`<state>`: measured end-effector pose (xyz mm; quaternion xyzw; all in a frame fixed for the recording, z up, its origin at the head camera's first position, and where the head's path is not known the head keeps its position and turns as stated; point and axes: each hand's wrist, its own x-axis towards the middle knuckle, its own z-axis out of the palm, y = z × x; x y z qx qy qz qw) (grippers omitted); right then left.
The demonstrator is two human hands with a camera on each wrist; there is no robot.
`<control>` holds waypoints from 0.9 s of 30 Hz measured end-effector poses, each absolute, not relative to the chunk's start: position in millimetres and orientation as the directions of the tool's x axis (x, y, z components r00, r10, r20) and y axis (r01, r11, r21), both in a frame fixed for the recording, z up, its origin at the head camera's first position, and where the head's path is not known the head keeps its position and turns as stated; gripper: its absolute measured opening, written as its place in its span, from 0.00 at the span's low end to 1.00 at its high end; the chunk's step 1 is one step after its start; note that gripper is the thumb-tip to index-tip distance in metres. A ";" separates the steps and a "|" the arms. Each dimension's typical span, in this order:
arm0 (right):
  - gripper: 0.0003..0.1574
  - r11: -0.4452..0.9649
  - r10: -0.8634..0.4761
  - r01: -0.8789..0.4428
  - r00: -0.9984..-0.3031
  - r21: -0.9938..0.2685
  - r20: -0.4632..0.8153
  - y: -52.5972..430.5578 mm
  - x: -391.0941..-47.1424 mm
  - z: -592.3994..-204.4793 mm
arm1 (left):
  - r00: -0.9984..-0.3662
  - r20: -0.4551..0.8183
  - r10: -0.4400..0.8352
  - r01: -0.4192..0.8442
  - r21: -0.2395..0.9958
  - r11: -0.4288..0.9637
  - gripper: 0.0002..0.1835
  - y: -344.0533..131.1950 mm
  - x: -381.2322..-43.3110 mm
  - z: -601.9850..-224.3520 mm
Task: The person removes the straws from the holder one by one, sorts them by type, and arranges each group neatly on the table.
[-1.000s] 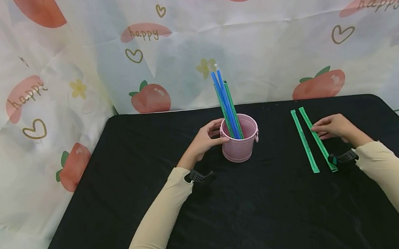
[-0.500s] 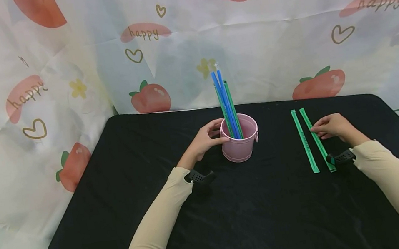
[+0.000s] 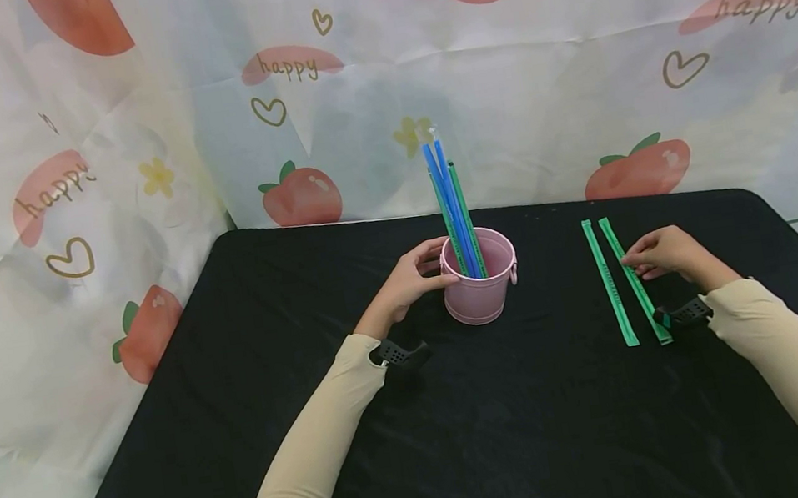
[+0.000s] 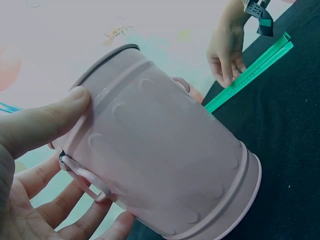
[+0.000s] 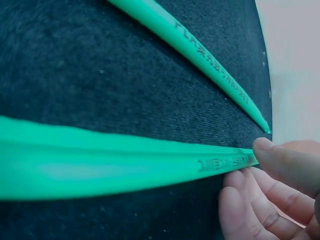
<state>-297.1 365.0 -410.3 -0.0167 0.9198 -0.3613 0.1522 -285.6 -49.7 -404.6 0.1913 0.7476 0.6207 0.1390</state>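
Note:
A pink bucket (image 3: 477, 302) with small side handles stands upright on the black tabletop. My left hand (image 3: 407, 283) holds its left side, thumb at the rim and fingers behind, as the left wrist view also shows. Two blue straws (image 3: 446, 192) in clear wrappers and green wrapped straws (image 3: 465, 211) lean inside it. To the right, two more green wrapped straws lie roughly side by side. My right hand (image 3: 672, 253) pinches the right-hand straw (image 5: 125, 167) between thumb and fingers, around its upper half. The left-hand straw (image 3: 611, 284) lies untouched beside it.
Black cloth (image 3: 514, 436) covers the table. Behind it and at the left hangs a pale curtain (image 3: 501, 101) printed with peaches, hearts and the word "happy". Dark straps (image 3: 688, 315) sit at both wrists.
The right hand and the green straw it pinches have shifted very slightly left since a second ago, and barely moved in the last half second. The left hand and bucket have stayed still.

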 end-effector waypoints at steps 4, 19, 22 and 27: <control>0.23 0.726 -0.153 0.086 -0.947 -0.682 -0.283 367.8 -296.5 -409.2 | -0.887 0.030 0.461 0.112 0.982 0.153 0.33 -49.7 -285.4 -404.3; 0.27 0.624 -0.191 0.118 -0.936 -0.773 -0.297 378.0 -289.9 -399.1 | -0.887 0.033 0.461 0.114 0.983 0.147 0.33 -50.4 -286.2 -404.9; 0.21 0.580 -0.204 0.118 -0.937 -0.806 -0.284 380.6 -289.6 -394.9 | -0.886 0.031 0.462 0.113 0.982 0.150 0.33 -50.5 -285.9 -404.9; 0.06 0.492 -0.235 0.074 -0.948 -0.867 -0.215 381.0 -287.3 -384.6 | -0.886 0.030 0.463 0.112 0.982 0.152 0.33 -50.8 -284.8 -404.8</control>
